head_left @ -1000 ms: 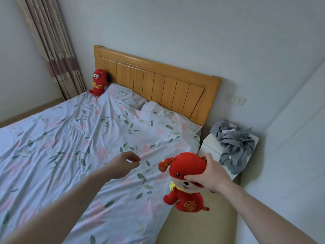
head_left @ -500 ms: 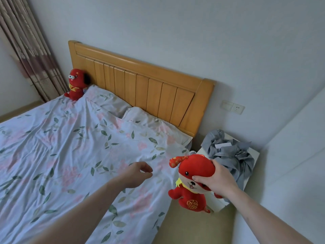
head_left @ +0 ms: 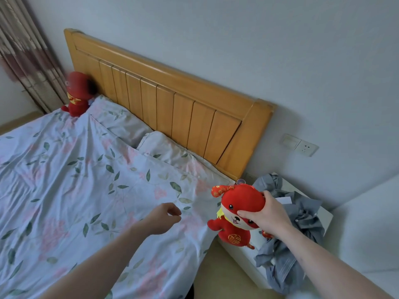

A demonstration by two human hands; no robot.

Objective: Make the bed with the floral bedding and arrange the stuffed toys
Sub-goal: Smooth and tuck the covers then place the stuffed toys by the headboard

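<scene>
The floral duvet lies spread over the bed, with two floral pillows tucked against the wooden headboard. A red stuffed dog hangs beside the bed's near corner; my right hand grips it by the head. My left hand hovers over the duvet with loosely curled fingers and holds nothing. A second red stuffed toy sits upright at the far end of the headboard, beside the far pillow.
A white bedside table stands right of the bed with crumpled grey cloth heaped on it. A wall socket is above it. A curtain hangs at the far left. Beige floor shows between bed and table.
I have moved closer to the headboard, so the bed's corner and the bedside table look nearer. My right hand carried the red dog up toward that corner. My left hand stays over the duvet.
</scene>
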